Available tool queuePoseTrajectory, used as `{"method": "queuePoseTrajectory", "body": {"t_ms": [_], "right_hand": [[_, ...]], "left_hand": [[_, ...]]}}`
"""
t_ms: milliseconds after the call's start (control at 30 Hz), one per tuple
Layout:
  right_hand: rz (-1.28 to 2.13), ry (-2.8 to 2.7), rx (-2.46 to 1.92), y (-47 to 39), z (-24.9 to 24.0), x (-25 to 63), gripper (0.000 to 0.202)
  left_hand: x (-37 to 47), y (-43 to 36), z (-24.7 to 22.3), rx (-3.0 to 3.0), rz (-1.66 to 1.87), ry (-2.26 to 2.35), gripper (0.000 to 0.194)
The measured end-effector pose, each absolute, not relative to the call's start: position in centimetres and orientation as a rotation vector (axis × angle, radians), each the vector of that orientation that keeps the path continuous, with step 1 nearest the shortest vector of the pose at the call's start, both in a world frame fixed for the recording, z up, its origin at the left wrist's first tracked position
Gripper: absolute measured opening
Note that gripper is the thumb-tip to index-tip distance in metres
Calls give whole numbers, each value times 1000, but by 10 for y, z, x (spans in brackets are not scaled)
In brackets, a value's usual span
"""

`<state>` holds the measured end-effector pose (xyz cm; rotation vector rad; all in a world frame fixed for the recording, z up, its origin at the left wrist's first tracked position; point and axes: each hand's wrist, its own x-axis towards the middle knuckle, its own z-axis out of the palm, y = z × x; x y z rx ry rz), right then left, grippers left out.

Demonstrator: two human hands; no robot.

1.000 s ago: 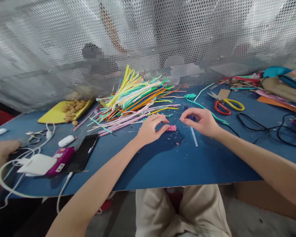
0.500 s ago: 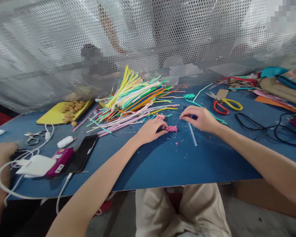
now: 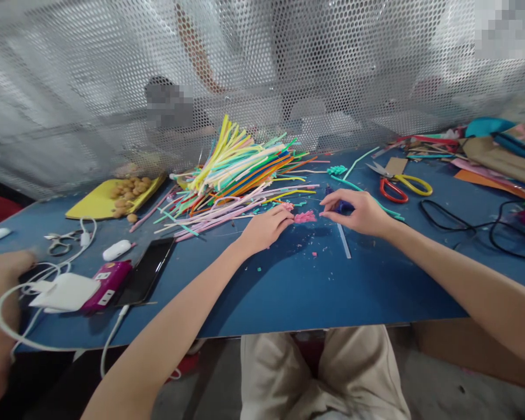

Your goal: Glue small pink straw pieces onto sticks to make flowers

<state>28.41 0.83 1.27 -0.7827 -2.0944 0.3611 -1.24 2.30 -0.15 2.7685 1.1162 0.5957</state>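
Note:
My left hand (image 3: 266, 228) is closed in a pinch on a pink fuzzy pipe-cleaner piece (image 3: 305, 217), which points right just above the table. To its right, my right hand (image 3: 355, 212) has thumb and fingers drawn close together near the tip of that piece; a pinkish speck shows at the thumb, too small to name. A blue glue gun (image 3: 345, 206) is partly hidden behind my right hand, and a translucent glue stick (image 3: 345, 242) extends toward me. Another pink fuzzy piece (image 3: 287, 206) lies just behind my left hand.
A heap of coloured pipe cleaners (image 3: 245, 169) lies behind my hands. Scissors (image 3: 391, 181), a teal twisted piece (image 3: 336, 170) and a black cable (image 3: 468, 221) are on the right. Leftward are a phone (image 3: 146, 274), a power bank (image 3: 108, 286) and another person's arm (image 3: 2, 303).
My left hand's grip has shifted slightly, and the pink piece is turned and raised a little. My right fingers have moved slightly lower and rearranged beside the glue gun.

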Motion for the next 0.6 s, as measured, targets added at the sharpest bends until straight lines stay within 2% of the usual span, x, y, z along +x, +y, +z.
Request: {"method": "queuePoseTrajectory", "body": {"t_ms": [267, 600], "right_hand": [[344, -2072, -790, 4, 13, 281, 30], [371, -2099, -789, 2, 14, 279, 28]], "left_hand": [[-11, 17, 6, 2812, 702, 1006, 37], [-9, 17, 6, 2834, 715, 968, 38]]}}
